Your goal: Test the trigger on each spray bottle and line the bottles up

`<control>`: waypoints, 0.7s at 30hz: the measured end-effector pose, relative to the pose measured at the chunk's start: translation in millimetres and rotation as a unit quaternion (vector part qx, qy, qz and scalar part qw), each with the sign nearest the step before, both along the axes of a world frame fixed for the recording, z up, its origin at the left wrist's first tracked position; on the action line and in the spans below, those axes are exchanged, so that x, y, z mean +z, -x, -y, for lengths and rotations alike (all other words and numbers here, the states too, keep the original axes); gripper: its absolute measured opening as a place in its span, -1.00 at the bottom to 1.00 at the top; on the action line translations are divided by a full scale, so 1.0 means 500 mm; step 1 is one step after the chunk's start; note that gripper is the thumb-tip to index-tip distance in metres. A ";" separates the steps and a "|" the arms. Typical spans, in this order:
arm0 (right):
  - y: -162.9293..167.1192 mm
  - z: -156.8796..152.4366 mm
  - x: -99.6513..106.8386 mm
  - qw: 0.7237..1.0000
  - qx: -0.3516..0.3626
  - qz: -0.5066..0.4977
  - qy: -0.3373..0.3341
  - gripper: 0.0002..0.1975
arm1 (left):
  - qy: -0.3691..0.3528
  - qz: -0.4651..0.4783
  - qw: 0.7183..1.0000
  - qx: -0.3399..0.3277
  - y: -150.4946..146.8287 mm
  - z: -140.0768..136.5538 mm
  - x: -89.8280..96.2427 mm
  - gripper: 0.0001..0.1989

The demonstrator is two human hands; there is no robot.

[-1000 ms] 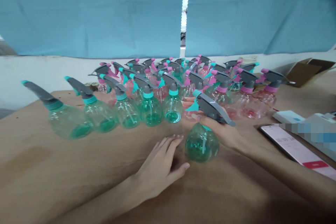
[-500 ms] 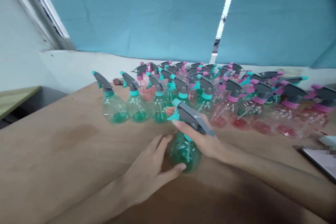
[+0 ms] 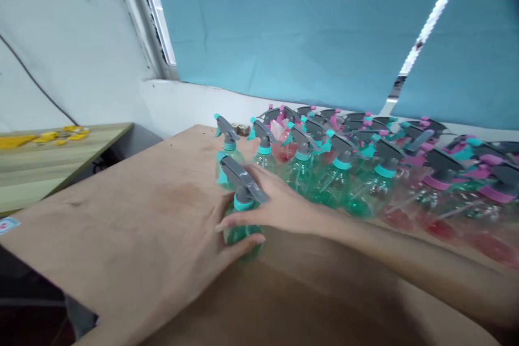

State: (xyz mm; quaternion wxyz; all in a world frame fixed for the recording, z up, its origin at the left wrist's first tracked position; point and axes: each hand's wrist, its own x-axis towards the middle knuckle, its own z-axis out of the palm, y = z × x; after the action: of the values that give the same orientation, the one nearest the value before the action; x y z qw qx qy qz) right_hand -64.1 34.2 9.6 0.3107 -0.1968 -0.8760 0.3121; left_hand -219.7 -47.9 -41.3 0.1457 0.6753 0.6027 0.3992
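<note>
So, far left, a second table [image 3: 93, 148] is holding some flat yellow pieces [image 3: 48, 137] against the white wall [image 3: 60, 54]. Next up, the main table [image 3: 133, 200] is stretching across with a small sticker [image 3: 8, 224] sitting near its edge. The left hand [image 3: 205, 251] is cupping the spray bottle [image 3: 243, 205] low down, thumb crossing the front, other fingers curling behind, kinda blurry. That bottle is standing roughly upright in front of the row's left end: see-through green round body, turquoise collar, dark gray head and lever, turquoise nozzle and trigger pointing left. Can't tell if its base is touching the table. The right hand [image 3: 279, 203] is wrapping it from the other side, thumb lying just under the collar, remaining fingers mostly hiding behind the head. Further right, green bottles [image 3: 300, 173] are lining up, then pinkish-red ones [image 3: 424, 203], with a blue curtain [image 3: 316, 38] hanging behind.
</note>
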 end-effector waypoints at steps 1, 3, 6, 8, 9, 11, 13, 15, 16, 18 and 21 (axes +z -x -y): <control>0.001 -0.006 0.010 0.999 0.008 0.036 -0.011 -0.29 | 0.007 0.001 1.000 0.005 0.018 0.000 0.005 -0.45; 0.003 -0.019 0.031 0.996 -0.012 0.087 -0.017 -0.19 | 0.007 -0.005 0.999 0.033 0.059 -0.008 0.011 -0.50; 0.007 -0.043 0.065 0.993 -0.081 0.073 -0.052 -0.46 | -0.022 0.001 0.997 0.079 0.129 -0.038 0.010 -0.51; 0.015 -0.065 0.087 0.987 -0.105 0.032 -0.120 -0.66 | -0.040 0.011 0.994 0.103 0.176 -0.068 0.005 -0.50; 0.022 -0.077 0.097 0.980 -0.127 0.020 -0.155 -0.70 | -0.047 0.017 0.993 0.111 0.197 -0.085 0.002 -0.47; 0.038 -0.103 0.113 0.961 -0.164 0.019 -0.220 -0.72 | -0.049 0.022 0.991 0.123 0.231 -0.120 -0.005 -0.44; 0.060 -0.126 0.122 0.945 -0.200 0.054 -0.252 -0.67 | -0.050 0.027 0.990 0.132 0.252 -0.154 -0.011 -0.42; 0.085 -0.145 0.122 0.932 -0.218 0.095 -0.272 -0.62 | -0.053 0.033 0.988 0.143 0.263 -0.185 -0.016 -0.39; 0.097 -0.153 0.119 0.928 -0.223 0.107 -0.278 -0.59 | -0.052 0.035 0.987 0.147 0.265 -0.199 -0.019 -0.38; 0.119 -0.166 0.111 0.921 -0.229 0.122 -0.290 -0.56 | -0.055 0.038 0.986 0.150 0.267 -0.223 -0.025 -0.36; 0.142 -0.180 0.096 0.907 -0.245 0.143 -0.312 -0.51 | -0.059 0.036 0.987 0.148 0.268 -0.247 -0.034 -0.34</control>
State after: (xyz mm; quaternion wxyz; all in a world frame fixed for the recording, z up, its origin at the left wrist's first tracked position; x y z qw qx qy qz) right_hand -135.1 124.3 57.4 0.2945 -0.3407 -0.8878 -0.0948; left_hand -353.7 75.7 -58.2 0.0668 0.5716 0.6655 0.4753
